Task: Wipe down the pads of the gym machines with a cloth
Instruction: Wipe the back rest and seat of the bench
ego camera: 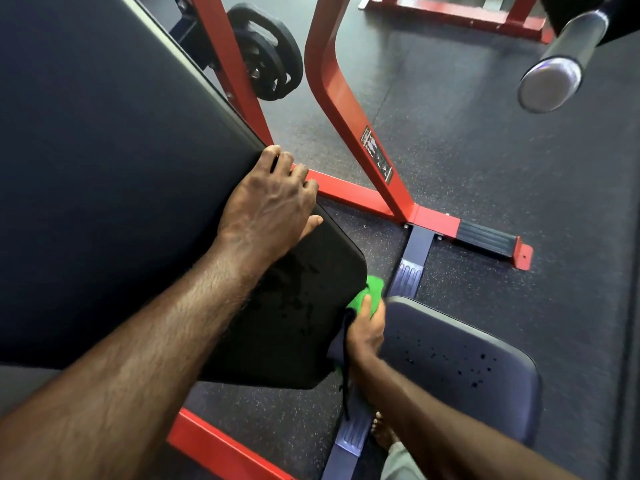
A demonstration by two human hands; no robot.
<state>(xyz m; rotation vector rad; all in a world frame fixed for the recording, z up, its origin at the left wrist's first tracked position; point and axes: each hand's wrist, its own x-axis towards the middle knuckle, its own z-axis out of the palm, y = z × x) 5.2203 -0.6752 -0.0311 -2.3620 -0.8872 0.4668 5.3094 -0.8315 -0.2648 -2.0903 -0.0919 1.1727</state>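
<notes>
From the head view I see my left hand (268, 199) lying on the far edge of the big dark back pad (114, 188), fingers curled over the pad's rim at about 11 o'clock from the centre of view, the thumb stretched flat along the lower pad surface. My right hand (366, 332) sits lower, at about 5 o'clock from the left hand, with its fingers closed around a green cloth (369, 294); the cloth is pressed against the right-hand edge of the back pad, near its rounded lower corner. That lower part of the pad shows wet spots and smears. A thin black cord (345, 386) hangs down from the pad edge just below my right hand. At 4 o'clock from the cloth lies the seat pad (460, 368), dark blue-grey and dotted with dark droplets, apart from the back pad. The red frame (349, 109) of the machine rises at 12 o'clock, with black weight plates (266, 53) stored behind it at about 11 o'clock. A chrome bar end (554, 77) juts in at 2 o'clock. Speckled rubber floor (519, 174) lies under everything, and a bare foot (382, 433) shows at 6 o'clock, beside the blue-grey base rail (349, 434)
</notes>
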